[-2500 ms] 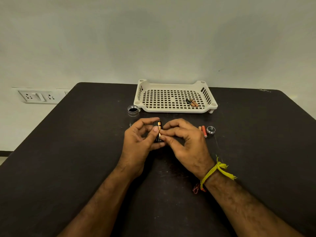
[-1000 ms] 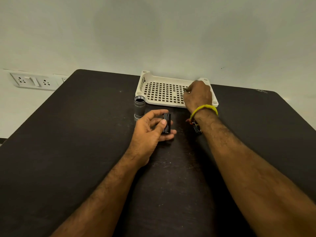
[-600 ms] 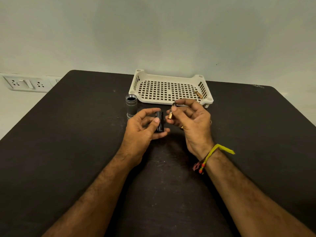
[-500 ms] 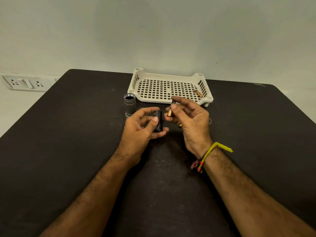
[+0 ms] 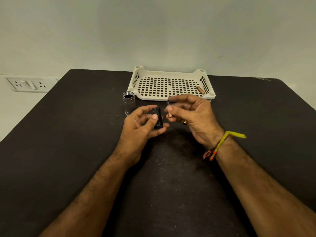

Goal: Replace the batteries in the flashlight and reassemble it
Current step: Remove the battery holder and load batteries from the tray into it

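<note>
Just above frame centre, the left hand (image 5: 143, 124) grips the short black cylindrical battery holder (image 5: 158, 118) between thumb and curled fingers, angled towards the other hand, probably to present its slots for loading. Just right of it, the right hand (image 5: 191, 115) pinches a small copper-topped battery (image 5: 169, 112) at its fingertips, close to the holder but apart from it. Beyond, left of centre, the silver tubular flashlight body (image 5: 128, 103) stands upright, mouth open. Farther back, the cream perforated plastic tray (image 5: 171, 72) holds one more battery (image 5: 200, 89). The dark worktop (image 5: 71, 142) leaves open room either side.
</note>
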